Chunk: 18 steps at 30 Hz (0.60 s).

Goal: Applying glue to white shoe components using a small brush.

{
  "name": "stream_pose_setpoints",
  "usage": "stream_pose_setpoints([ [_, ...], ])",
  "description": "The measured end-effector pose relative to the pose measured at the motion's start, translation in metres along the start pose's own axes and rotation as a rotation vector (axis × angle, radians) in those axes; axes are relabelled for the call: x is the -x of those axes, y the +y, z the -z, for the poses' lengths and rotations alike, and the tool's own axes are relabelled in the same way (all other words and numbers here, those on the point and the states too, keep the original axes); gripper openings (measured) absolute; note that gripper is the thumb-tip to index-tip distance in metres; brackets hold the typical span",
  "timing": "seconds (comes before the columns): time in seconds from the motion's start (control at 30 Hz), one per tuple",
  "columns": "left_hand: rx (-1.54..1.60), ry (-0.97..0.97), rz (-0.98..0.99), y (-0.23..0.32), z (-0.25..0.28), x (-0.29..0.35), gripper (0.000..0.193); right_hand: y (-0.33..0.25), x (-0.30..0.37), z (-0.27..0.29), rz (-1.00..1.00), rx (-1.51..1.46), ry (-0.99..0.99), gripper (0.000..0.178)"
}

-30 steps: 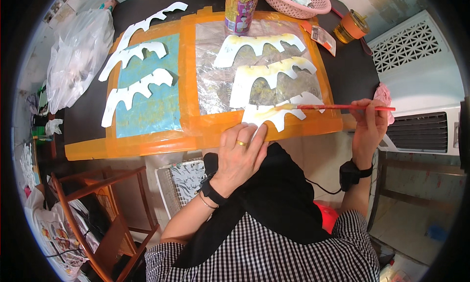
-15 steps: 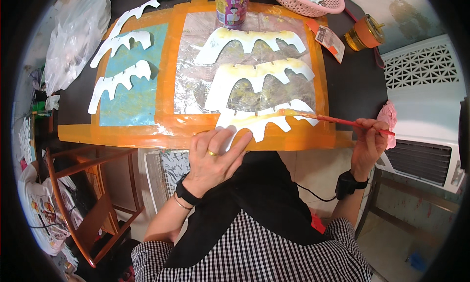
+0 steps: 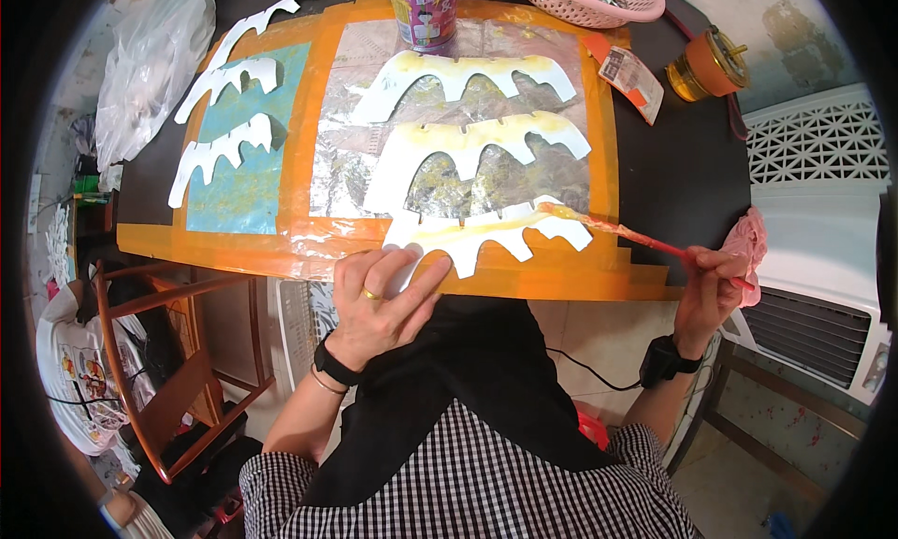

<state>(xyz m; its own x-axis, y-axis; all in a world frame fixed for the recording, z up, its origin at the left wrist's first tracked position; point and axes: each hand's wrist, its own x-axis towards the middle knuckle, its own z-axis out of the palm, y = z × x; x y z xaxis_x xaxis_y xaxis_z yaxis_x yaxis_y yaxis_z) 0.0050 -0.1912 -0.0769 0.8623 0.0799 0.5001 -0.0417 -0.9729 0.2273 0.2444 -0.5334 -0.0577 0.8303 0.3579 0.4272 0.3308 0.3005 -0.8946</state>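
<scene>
A scalloped white paper cutout (image 3: 468,242), yellow paste smeared along its top, lies at the table's near edge. On its lower left part the fingers of my left hand (image 3: 388,296) rest stretched out, pressing it down. My right hand (image 3: 708,286) is closed around a thin red brush (image 3: 645,240). The paste-coated tip touches the cutout near its upper right end. Beyond it lie a middle cutout (image 3: 486,137) and a far cutout (image 3: 468,69), both with yellow paste along their tops.
More white cutouts (image 3: 220,155) lie at the left, partly on a blue sheet (image 3: 238,197). Orange tape (image 3: 290,244) frames the work surface. A purple printed can (image 3: 423,15), pink basket (image 3: 599,4), yellow jar (image 3: 706,66), leaflet (image 3: 631,80) and plastic bag (image 3: 150,80) stand or lie around.
The brush tip has shifted slightly along the near cutout's upper right edge, and the brush slants more. My left hand stays on the cutout. The whole view has shifted a little.
</scene>
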Motion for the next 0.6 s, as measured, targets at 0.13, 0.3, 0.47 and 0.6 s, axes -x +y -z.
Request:
stream_pose_setpoints([
  [0.13, -0.016, 0.017, -0.005, 0.000, 0.001, -0.001, 0.048, -0.002, 0.001, 0.002, -0.010, -0.021, -0.007, 0.009],
  [0.3, -0.008, 0.038, 0.007, -0.001, 0.002, 0.000, 0.048, -0.013, 0.000, -0.001, -0.023, -0.022, -0.066, 0.016],
  [0.47, 0.017, 0.038, 0.005, -0.003, 0.001, 0.001, 0.051, -0.015, 0.002, 0.001, -0.074, -0.005, -0.041, 0.017],
  [0.6, 0.002, 0.021, 0.019, -0.002, 0.004, 0.003, 0.051, -0.015, -0.003, 0.004, -0.008, 0.032, -0.014, 0.017],
])
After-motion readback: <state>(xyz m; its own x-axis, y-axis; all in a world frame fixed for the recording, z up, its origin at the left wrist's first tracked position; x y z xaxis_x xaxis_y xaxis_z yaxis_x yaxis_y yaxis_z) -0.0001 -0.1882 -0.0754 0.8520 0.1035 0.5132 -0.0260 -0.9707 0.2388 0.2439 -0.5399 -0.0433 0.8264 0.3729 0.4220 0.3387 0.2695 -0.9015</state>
